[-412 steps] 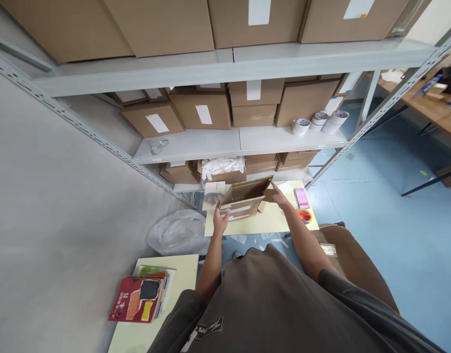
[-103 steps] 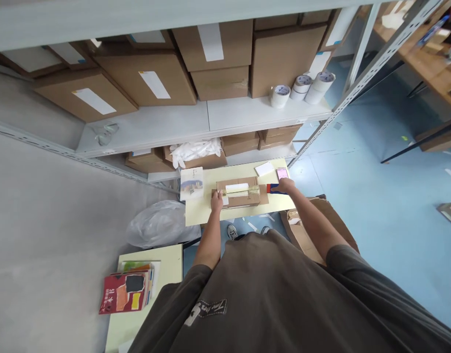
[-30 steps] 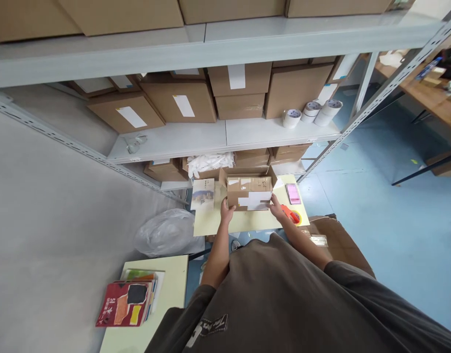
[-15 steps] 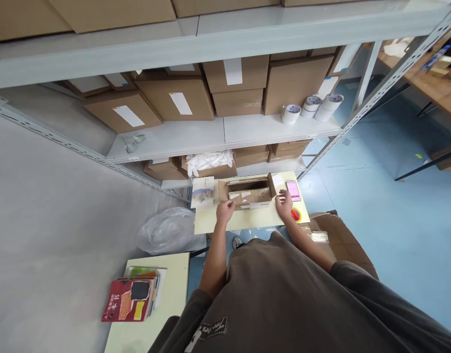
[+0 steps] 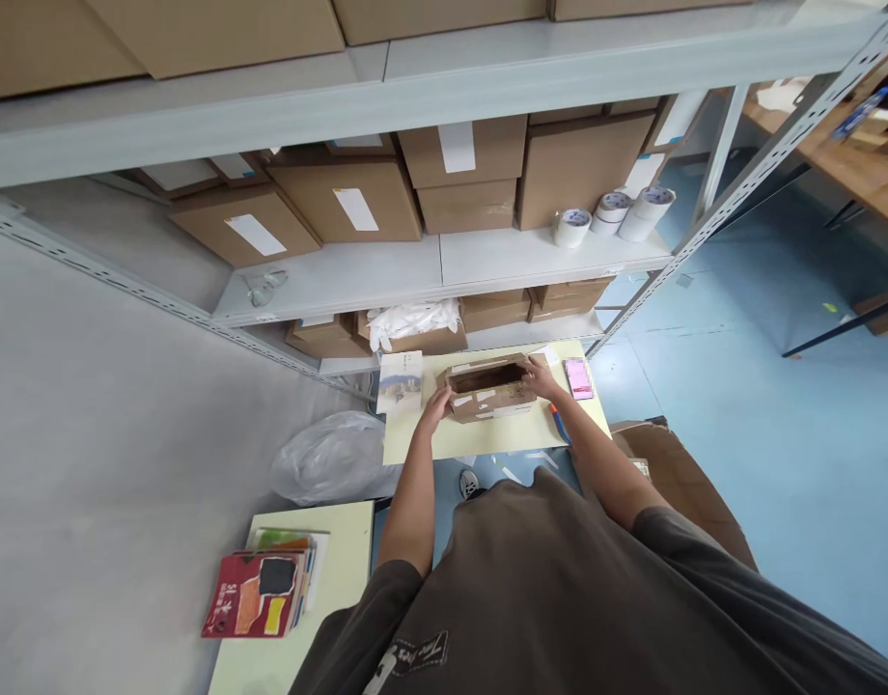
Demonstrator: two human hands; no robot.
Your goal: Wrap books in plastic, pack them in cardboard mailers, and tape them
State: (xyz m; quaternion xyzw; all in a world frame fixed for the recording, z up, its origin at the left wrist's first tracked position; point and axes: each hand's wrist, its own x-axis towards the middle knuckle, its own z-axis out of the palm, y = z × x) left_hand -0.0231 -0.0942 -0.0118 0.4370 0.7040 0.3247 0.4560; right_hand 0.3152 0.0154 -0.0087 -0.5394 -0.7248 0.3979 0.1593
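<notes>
A small cardboard box (image 5: pixel 480 409) with white labels and strips of tape lies on the pale yellow table, its long top opening facing me. My left hand (image 5: pixel 435 409) is closed at the box's left end, fingers against the side flap. At the other end, my right hand (image 5: pixel 539 378) grips the right edge, with fingertips over the rim of the opening. The inside of the box is dark, so its contents cannot be made out. Just below my right wrist, a blue and orange object (image 5: pixel 559 423) is partly covered by the forearm.
A booklet (image 5: pixel 400 380) lies left of the box, and a phone with a pink screen (image 5: pixel 578 377) to its right. Shelving (image 5: pixel 386 280) with cartons and tape rolls (image 5: pixel 572 228) stands behind. A large carton (image 5: pixel 676 483) sits at right, a plastic bag (image 5: pixel 332 457) at left.
My right hand has moved left and up onto the box's right end, where the flap no longer stands out. My left hand has shifted slightly left and lower along the box's left end.
</notes>
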